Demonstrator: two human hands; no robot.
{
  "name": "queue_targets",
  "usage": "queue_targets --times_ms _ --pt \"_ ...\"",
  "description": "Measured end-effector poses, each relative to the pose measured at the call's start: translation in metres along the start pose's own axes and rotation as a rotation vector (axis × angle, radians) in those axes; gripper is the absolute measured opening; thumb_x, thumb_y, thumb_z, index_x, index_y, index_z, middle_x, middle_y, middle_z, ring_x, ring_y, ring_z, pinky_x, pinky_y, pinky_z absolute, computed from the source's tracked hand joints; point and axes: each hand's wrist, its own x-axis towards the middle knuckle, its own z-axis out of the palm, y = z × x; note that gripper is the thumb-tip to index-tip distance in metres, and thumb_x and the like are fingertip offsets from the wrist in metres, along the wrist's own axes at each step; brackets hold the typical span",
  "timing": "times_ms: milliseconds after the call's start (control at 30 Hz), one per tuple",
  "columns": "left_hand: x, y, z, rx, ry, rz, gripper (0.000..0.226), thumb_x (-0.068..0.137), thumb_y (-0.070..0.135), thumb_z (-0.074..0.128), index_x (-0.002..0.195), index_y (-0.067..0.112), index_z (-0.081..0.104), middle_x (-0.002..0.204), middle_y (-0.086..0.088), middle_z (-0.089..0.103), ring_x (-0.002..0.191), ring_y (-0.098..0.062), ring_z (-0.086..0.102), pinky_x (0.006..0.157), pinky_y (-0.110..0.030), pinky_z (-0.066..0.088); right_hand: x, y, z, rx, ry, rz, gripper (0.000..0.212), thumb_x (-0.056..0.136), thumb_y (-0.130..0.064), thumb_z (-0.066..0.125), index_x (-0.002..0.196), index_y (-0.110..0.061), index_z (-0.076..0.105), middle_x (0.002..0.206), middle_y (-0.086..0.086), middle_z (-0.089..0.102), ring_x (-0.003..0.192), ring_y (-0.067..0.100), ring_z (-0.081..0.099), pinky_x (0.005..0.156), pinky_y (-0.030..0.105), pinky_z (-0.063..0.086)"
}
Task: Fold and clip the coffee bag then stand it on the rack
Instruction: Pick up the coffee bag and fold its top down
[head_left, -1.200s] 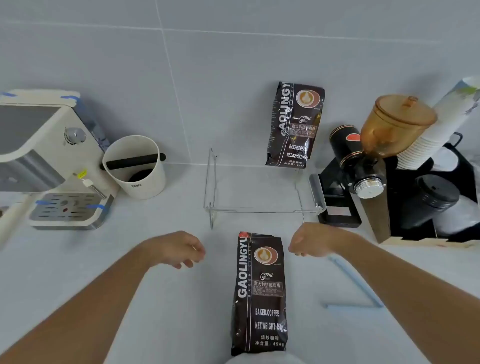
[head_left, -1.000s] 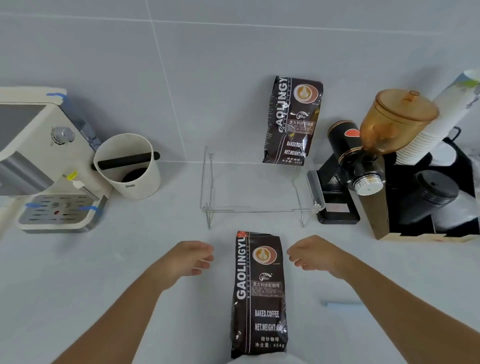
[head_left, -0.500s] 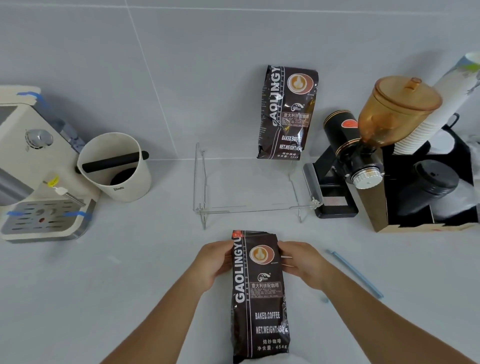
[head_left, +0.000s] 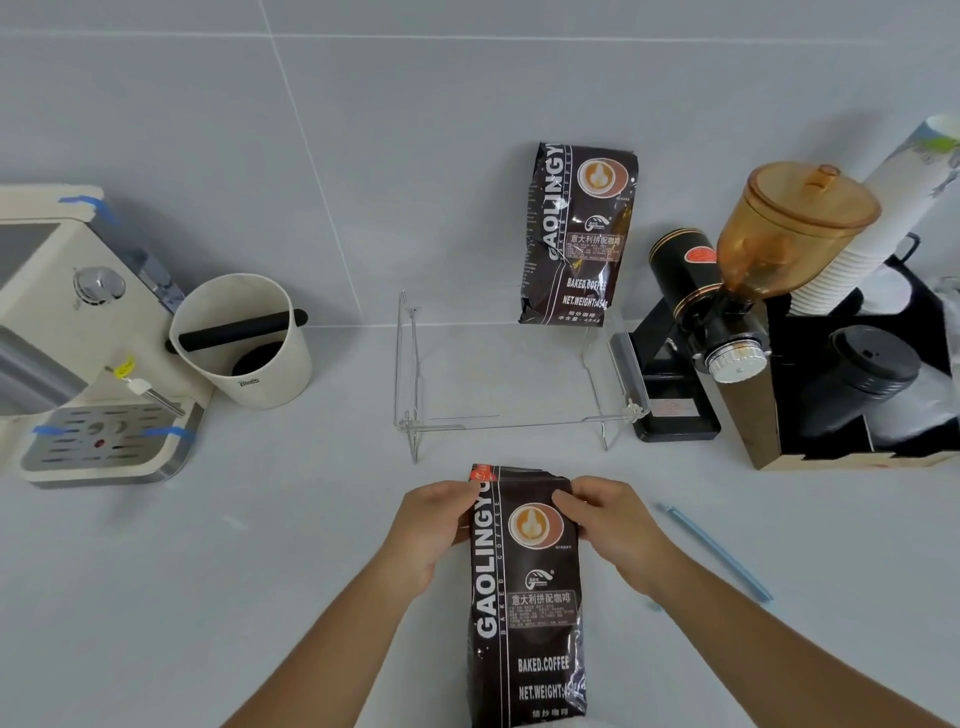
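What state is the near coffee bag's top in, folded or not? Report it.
Not folded yet. The near coffee bag lies flat, its top edge still extended, left hand and right hand gripping it.

We see a pale grey countertop (head_left: 218, 561) meeting a tiled wall. On it lie a dark coffee bag (head_left: 524, 613) flat at the near edge, a clear acrylic rack (head_left: 511, 421) behind it, and a thin blue clip bar (head_left: 714, 551) to the right. A cream espresso machine (head_left: 67, 358) and white knock box (head_left: 244, 343) stand at left; a black grinder (head_left: 691, 332) and cup holder box (head_left: 852, 405) stand at right.
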Motion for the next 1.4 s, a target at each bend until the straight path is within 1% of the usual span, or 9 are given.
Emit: queue_targets --times_ms 167,300,533,633,700,833,1033,1233,1400 --pt "-0.027 0.003 0.004 -0.006 -0.001 0.106 0.019 0.092 0.016 0.063 0.085 0.005 0.077 0.086 -0.012 0.078 0.076 -0.018 0.071 0.075 -0.029 0.056 -0.036 -0.009 -0.009 -0.095 0.020 -0.129 0.025 0.090 -0.028 0.064 0.073 -0.010 0.064 0.079 0.014 0.074 0.072 0.025 0.070 0.065 0.032 0.052" --pt "-0.053 0.008 0.004 -0.024 -0.044 0.221 0.018 0.091 0.015 0.064 0.084 0.010 0.079 0.088 -0.009 0.080 0.080 -0.016 0.074 0.075 -0.023 0.057 -0.065 -0.021 -0.015 -0.051 0.016 -0.234 0.017 0.091 -0.021 0.064 0.076 -0.020 0.072 0.078 -0.003 0.079 0.075 0.012 0.075 0.060 0.018 0.055" --pt "-0.080 0.018 0.006 0.029 -0.088 0.390 0.017 0.090 0.012 0.063 0.085 0.015 0.080 0.087 -0.005 0.081 0.081 -0.010 0.074 0.072 -0.014 0.054 -0.089 -0.034 -0.028 -0.032 0.008 -0.458 0.017 0.083 -0.030 0.065 0.095 -0.026 0.076 0.097 -0.001 0.077 0.090 0.018 0.072 0.071 0.024 0.059" --pt "-0.081 0.025 0.010 0.067 -0.098 0.405 0.020 0.091 0.011 0.063 0.084 0.018 0.080 0.087 -0.001 0.081 0.082 -0.007 0.074 0.070 -0.012 0.053 -0.091 -0.037 -0.032 -0.068 0.021 -0.532 0.035 0.089 -0.002 0.063 0.103 -0.032 0.076 0.102 -0.005 0.076 0.092 0.013 0.071 0.074 0.016 0.055" --pt "-0.078 0.029 0.014 0.087 -0.096 0.401 0.021 0.092 0.013 0.062 0.083 0.020 0.080 0.087 0.000 0.081 0.081 -0.005 0.073 0.071 -0.012 0.053 -0.091 -0.038 -0.032 -0.075 0.037 -0.530 0.042 0.089 0.003 0.061 0.103 -0.034 0.076 0.103 -0.006 0.077 0.094 0.014 0.071 0.076 0.017 0.056" --pt "-0.071 0.034 0.017 0.084 -0.047 0.395 0.019 0.090 0.025 0.063 0.084 0.019 0.080 0.090 -0.011 0.079 0.085 -0.013 0.069 0.085 -0.031 0.054 -0.088 -0.043 -0.032 -0.049 0.030 -0.479 0.034 0.089 -0.001 0.063 0.100 -0.030 0.078 0.102 -0.005 0.078 0.097 0.016 0.072 0.080 0.024 0.058" --pt "-0.063 0.046 0.019 0.095 -0.017 0.414 0.029 0.089 0.033 0.064 0.085 0.006 0.075 0.088 -0.031 0.069 0.081 -0.023 0.056 0.084 -0.045 0.050 -0.079 -0.066 -0.028 0.154 0.091 -0.437 0.030 0.087 0.001 0.066 0.085 -0.027 0.075 0.085 -0.001 0.081 0.079 0.012 0.075 0.059 0.015 0.056" --pt "-0.061 0.058 0.026 0.119 -0.010 0.458 0.022 0.092 0.020 0.063 0.078 0.011 0.077 0.084 -0.012 0.079 0.079 -0.017 0.070 0.088 -0.048 0.055 -0.067 -0.084 -0.018 0.173 0.015 -0.521 0.038 0.085 0.009 0.064 0.076 -0.028 0.064 0.073 0.010 0.078 0.075 0.028 0.076 0.056 0.035 0.061" --pt "-0.058 0.058 0.023 0.122 0.005 0.466 0.022 0.091 0.018 0.063 0.076 0.008 0.077 0.085 -0.019 0.077 0.079 -0.021 0.068 0.090 -0.052 0.053 -0.058 -0.087 -0.022 0.051 0.076 -0.585 0.042 0.079 0.011 0.070 0.074 -0.031 0.076 0.075 0.001 0.079 0.071 0.017 0.075 0.065 0.025 0.060"
